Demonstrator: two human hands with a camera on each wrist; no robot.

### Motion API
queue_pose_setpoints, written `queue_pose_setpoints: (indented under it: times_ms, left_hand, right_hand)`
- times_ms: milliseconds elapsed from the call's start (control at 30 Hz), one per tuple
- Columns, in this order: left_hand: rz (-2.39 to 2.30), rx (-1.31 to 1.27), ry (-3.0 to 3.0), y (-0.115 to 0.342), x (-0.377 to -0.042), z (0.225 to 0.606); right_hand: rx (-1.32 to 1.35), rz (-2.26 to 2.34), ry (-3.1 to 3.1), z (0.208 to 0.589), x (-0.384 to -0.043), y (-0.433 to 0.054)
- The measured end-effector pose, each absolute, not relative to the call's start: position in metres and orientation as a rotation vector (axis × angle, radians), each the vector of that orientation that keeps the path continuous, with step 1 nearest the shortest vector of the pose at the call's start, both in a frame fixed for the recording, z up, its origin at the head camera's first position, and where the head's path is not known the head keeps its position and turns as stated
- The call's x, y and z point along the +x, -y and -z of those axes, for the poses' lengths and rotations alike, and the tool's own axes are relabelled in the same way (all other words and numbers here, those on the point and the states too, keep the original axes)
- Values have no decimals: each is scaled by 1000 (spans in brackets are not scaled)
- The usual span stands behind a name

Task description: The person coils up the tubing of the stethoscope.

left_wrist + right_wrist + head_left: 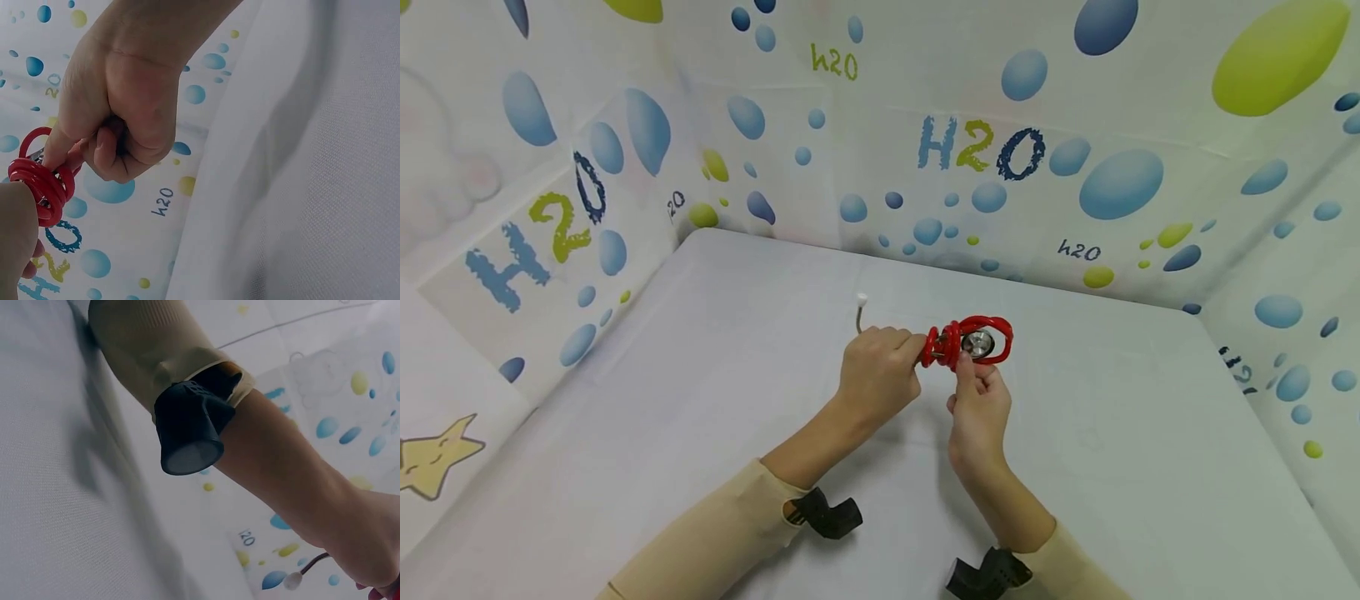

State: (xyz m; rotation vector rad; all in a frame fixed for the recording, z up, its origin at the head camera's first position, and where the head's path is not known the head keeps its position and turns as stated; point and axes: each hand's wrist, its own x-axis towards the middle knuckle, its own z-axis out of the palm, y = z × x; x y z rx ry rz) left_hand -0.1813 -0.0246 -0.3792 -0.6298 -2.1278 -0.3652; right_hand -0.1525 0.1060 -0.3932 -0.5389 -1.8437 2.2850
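Observation:
A stethoscope with red tubing (951, 343) wound in coils is held up over the white table. My left hand (880, 362) grips its metal ear tubes, and one tube ends in a white eartip (862, 299) beyond the knuckles. At the other end, the round silver chest piece (978, 343) lies inside a red loop. The thumb and index finger of my right hand (981, 412) pinch at the chest piece and loop. In the left wrist view the right hand (128, 119) has its other fingers curled in, while the left hand (15, 231) shows only partly.
A white cloth (1120, 433) covers the table. Behind it and at both sides stand fabric walls (865, 142) printed with drops and H2O lettering. Each wrist carries a black camera mount, one on the left (827, 514) and one on the right (988, 575).

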Motion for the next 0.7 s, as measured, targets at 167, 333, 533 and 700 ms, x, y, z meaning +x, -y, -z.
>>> queue_pose_setpoints:
  times_ms: [167,333,533,700]
  left_hand:
    - [356,-663,2118,24,-181,378]
    - [367,-704,2137,22,-180,382]
    - [351,-770,2230,17,-179,385]
    - [315,-786,2338,17,-178,383]
  right_hand:
    - [-546,-2318,1767,392,-152,-106]
    - [-567,-2312,1703,393,-154,-107]
    - [-583,-2252,1602,398,-158,-109]
    - [-558,-2243,1588,403,-163,-112]
